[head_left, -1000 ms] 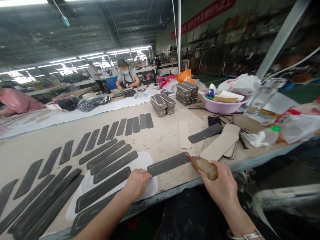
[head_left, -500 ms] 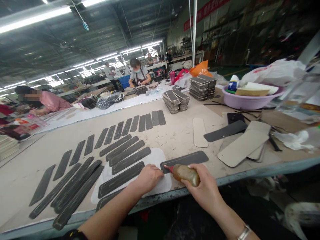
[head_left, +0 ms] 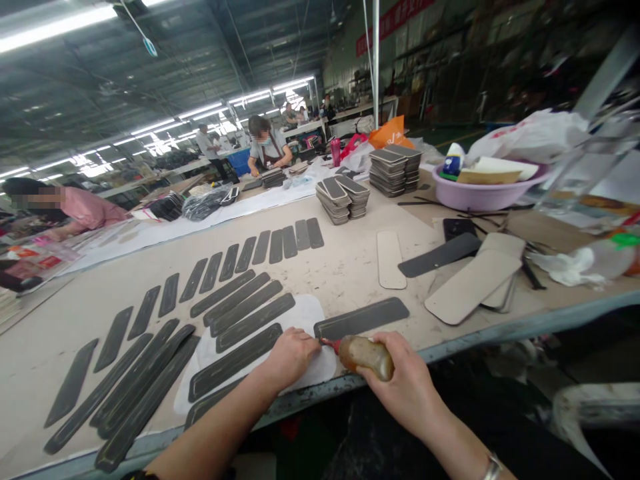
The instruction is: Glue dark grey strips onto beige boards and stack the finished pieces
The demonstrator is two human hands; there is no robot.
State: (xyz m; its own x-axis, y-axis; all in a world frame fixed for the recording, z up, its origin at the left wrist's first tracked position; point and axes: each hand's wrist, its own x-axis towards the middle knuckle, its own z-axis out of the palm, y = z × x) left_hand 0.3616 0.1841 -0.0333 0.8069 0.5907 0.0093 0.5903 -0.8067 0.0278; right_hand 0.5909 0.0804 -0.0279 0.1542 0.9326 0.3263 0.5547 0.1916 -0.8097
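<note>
While the right hand (head_left: 407, 390) wraps its fingers (head_left: 387, 347) closed around an amber glue bottle (head_left: 364, 353), most of the bottle's rear is hidden under the palm; its red nozzle (head_left: 330, 344) points at the near end of a dark strip (head_left: 361, 318), just beyond the fingertips; the left hand (head_left: 290, 357) lies curled, knuckles up, its fingertips pressed on a white sheet (head_left: 315, 313) beside that end, gripping nothing that shows; rows of dark strips (head_left: 235, 260) spread past the left fingers over the beige worktable (head_left: 345, 267); stacked pieces (head_left: 343, 197) and a purple basin (head_left: 480, 195) stand farther off; other workers sit at long benches under strip lights.
</note>
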